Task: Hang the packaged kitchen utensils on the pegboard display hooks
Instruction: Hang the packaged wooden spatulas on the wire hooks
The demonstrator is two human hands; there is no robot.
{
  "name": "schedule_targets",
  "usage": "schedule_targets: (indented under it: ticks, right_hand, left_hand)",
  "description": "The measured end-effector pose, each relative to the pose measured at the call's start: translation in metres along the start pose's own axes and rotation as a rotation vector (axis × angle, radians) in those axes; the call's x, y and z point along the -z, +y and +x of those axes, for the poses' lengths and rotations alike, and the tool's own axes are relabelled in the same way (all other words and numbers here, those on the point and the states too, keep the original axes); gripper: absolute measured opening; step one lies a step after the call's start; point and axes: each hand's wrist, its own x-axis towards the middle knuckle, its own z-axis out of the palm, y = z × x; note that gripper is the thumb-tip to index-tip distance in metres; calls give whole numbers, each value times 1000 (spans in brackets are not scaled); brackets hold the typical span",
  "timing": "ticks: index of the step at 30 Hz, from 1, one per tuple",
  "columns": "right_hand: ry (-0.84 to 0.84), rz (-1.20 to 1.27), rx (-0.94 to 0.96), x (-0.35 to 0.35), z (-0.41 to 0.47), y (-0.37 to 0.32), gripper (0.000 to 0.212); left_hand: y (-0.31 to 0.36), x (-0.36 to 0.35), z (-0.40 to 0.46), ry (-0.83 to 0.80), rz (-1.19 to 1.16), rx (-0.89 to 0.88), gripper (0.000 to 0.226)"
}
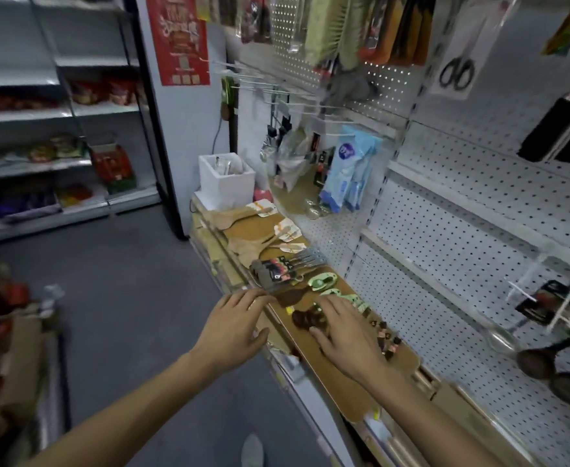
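Observation:
Packaged kitchen utensils lie along a brown cardboard-covered shelf below a white pegboard. My right hand rests with spread fingers on a dark brown utensil near small black-handled pieces. My left hand hovers open at the shelf's front edge, fingertips close to a pack of metal forks. Green-carded items lie just beyond my right hand. Wooden spoons lie farther back. Bare hooks jut from the pegboard above. The view is blurred.
A white foam box stands at the shelf's far end. Blue gloves, scissors and brushes hang on the pegboard. Dark ladles hang at the right. Stocked shelves line the aisle's left side. A cart stands at my left.

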Motion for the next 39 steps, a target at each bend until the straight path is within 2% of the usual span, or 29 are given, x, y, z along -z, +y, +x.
schedule_targets:
  ticks: [12,20,30,39]
  right_hand:
    - [-64,44,74,-78,213,12,53]
    - [-102,74,43,-113,305,12,51]
    - [-167,19,-234,-191,418,2,48]
    - [-213,48,-522,-263,509,2,45]
  left_hand:
    - [-151,-14,141,-46,64,70,52]
    - [-233,-35,212,-96,29,58,48]
    - [-361,-85,341,-185,-48,-193,44]
    - [-456,-156,439,-376,-38,-378,46]
